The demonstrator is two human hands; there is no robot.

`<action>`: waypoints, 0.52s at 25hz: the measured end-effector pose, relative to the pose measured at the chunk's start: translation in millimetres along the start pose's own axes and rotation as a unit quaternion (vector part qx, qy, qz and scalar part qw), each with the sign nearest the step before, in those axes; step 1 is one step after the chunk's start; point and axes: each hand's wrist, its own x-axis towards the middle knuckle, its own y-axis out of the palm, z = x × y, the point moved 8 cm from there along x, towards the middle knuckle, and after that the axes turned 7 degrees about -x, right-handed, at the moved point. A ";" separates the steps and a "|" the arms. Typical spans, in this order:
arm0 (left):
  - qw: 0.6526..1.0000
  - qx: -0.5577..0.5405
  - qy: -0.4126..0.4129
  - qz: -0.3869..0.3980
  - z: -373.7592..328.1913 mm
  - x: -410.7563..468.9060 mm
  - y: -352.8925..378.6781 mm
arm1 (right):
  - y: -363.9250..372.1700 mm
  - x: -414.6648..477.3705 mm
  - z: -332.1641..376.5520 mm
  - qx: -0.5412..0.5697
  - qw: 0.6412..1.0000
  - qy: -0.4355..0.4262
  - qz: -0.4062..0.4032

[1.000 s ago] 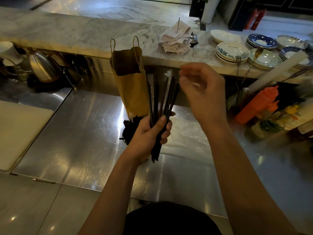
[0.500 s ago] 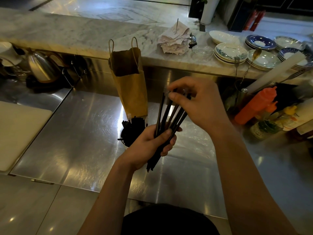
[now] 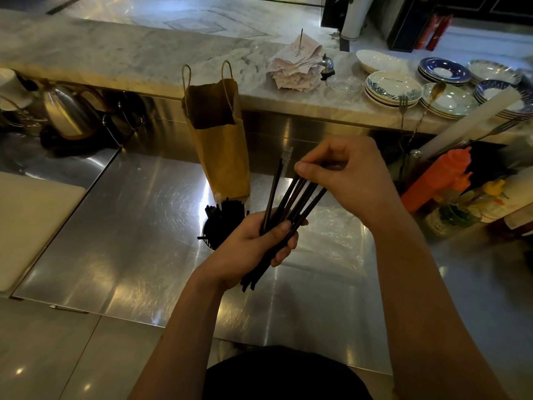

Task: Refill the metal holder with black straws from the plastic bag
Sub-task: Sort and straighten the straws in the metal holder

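Observation:
My left hand (image 3: 253, 249) grips a bundle of black straws (image 3: 291, 203) around its lower half, above the steel counter. The bundle fans upward and to the right. My right hand (image 3: 346, 180) pinches the top ends of those straws with thumb and fingers. One straw at the left of the fan shows a clear wrapper tip. The metal holder (image 3: 208, 241), full of black straws, stands just left of my left hand, mostly hidden by it. A clear plastic bag (image 3: 331, 235) lies flat on the counter under and right of my hands.
A brown paper bag (image 3: 222, 145) stands behind the holder. An orange squeeze bottle (image 3: 435, 180) and other bottles crowd the right. Stacked plates (image 3: 392, 88) and a pile of receipts (image 3: 297, 67) sit on the marble ledge. A kettle (image 3: 69, 114) is at far left, a white board (image 3: 26, 226) below it.
My right hand came down from above the bundle and closed on the straw tops. The bundle has tilted and fanned to the right, and my left hand has lowered slightly.

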 end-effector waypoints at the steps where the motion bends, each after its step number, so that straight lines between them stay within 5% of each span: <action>1: 1.000 -0.001 0.001 0.000 -0.7 0.1 0.2 | 4.4 0.0 -1.3 -0.009 0.999 0.002 0.031; 13: 0.999 0.028 0.000 0.016 -3.3 -2.0 2.4 | 9.2 -3.5 2.1 -0.003 0.993 -0.023 0.112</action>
